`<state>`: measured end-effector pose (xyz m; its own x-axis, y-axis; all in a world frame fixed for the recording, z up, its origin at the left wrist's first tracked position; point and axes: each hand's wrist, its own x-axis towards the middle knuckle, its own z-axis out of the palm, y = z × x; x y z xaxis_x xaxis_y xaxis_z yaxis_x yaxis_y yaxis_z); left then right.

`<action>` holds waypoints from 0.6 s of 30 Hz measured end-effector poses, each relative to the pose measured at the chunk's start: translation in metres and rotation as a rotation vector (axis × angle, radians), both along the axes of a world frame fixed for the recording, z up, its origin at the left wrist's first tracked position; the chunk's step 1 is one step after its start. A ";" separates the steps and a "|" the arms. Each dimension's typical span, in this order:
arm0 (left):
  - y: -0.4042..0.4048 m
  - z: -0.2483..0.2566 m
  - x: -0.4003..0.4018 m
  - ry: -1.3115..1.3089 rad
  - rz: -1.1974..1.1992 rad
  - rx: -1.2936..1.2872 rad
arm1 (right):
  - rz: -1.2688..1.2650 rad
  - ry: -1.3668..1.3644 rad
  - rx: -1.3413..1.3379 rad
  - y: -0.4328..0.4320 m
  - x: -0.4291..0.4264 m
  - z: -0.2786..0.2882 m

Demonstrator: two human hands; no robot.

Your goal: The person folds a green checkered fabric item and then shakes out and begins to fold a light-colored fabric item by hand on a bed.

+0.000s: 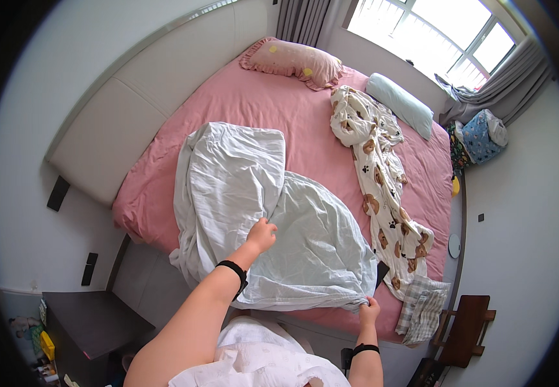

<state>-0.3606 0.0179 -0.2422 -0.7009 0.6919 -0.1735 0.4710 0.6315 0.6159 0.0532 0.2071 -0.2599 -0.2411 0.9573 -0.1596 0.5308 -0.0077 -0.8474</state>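
A large pale grey-green bedding cloth (313, 232) lies spread in loose, wrinkled folds over the near side of the bed. One part of it is doubled over towards the headboard. My left hand (261, 235) pinches the cloth near the middle, at the edge of that doubled part. Farther right and nearer to me, my right hand (370, 310) grips a gathered corner of the same cloth. Just beyond that corner, a flat black object (382, 273) shows partly from under the cloth. Beneath everything is a pink bed sheet (303, 111).
A bear-print blanket (381, 184) lies bunched along the bed's right part, by a pale bolster (399, 105). A ruffled pink pillow (294, 63) rests near the headboard (163, 72). Checked cloth (422, 309) is at the foot. A dark cabinet (95, 319) stands at lower left, a wooden stool (465, 331) at lower right.
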 end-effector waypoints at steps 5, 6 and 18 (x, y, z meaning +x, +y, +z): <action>0.052 -0.024 -0.040 -0.002 0.099 -0.309 | -0.107 -0.109 -0.147 -0.015 -0.008 -0.009; 0.048 -0.043 -0.053 -0.098 0.106 -0.340 | -0.108 -0.111 -0.172 -0.018 -0.015 -0.012; 0.067 -0.093 -0.088 -0.084 0.359 -0.417 | -0.026 -0.341 -0.068 -0.027 -0.030 -0.017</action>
<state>-0.4491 0.0852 -0.3357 -0.8518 0.2733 -0.4469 0.1418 0.9416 0.3054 0.0231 0.1805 -0.2768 -0.1389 0.9468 -0.2902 0.7825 -0.0747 -0.6182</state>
